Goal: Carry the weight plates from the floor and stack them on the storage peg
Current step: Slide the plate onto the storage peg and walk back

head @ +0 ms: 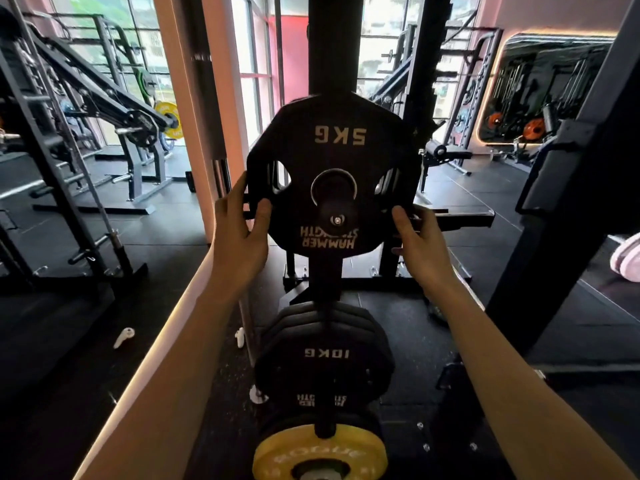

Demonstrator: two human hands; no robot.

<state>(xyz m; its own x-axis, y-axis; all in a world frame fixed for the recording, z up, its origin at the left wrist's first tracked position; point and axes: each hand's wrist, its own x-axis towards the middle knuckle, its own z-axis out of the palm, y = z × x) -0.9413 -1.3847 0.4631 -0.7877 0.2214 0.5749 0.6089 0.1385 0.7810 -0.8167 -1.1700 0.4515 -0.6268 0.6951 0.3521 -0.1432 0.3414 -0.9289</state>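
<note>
The left hand (242, 226) and right hand (420, 237) are gripping the 5 kg plate's (332, 147) lower edges, its centre hole threading over the storage peg (336, 211) pointing toward the person.

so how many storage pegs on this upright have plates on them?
3. Top peg carries the 5 kg plate between both hands; middle peg holds the 10 kg stack; bottom one the yellow plate. Others may be out of frame.

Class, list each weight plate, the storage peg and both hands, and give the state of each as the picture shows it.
5 kg plate: on the peg, lettering upside down.
Storage peg: through the plate's hole, tip showing.
Left hand: on the plate's left edge.
Right hand: at its right edge.
10 kg plates: racked below.
Yellow plate: racked lowest.
</note>
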